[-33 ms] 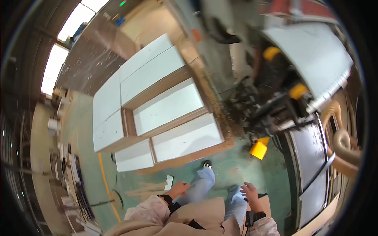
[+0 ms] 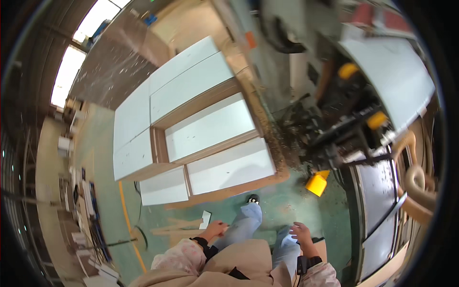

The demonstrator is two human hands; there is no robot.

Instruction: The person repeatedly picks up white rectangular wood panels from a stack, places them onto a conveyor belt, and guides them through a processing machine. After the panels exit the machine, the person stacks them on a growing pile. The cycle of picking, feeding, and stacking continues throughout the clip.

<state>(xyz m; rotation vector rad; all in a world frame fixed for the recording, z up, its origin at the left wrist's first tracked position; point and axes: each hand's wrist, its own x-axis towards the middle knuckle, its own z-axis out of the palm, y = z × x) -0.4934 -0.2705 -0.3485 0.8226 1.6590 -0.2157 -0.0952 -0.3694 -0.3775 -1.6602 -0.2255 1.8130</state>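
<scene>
In the head view, both of the person's hands sit low in the frame, just above the beige apron and the pale patterned sleeves. The left hand (image 2: 216, 228), at lower centre-left, is loosely curled with the fingers drawn in; it holds nothing that can be made out, and whether it brushes the jeans beside it cannot be told. Just above and to its left a small white offcut (image 2: 205, 219) lies on the green floor (image 2: 287, 205), near the hand but apart from it. Thin wooden strips (image 2: 174, 226) lie on the floor further left.

The right hand (image 2: 301, 233), at lower centre-right, is relaxed and half open, fingers slightly spread, empty, hanging over the right knee of the jeans. A dark watch (image 2: 306, 263) sits on that wrist.

The offcut is a small flat rectangle, white-faced, tilted a little from upright in the frame, and lying alone.

Above the hands, across the middle of the frame, a stack of large white-faced panels (image 2: 210, 126) with brown edges lies flat on the floor. A yellow scoop-shaped container (image 2: 318, 182) stands to the right of the stack, near a dark machine (image 2: 344, 119) with yellow knobs in the upper right. Sawdust lies along the stack's right edge.
</scene>
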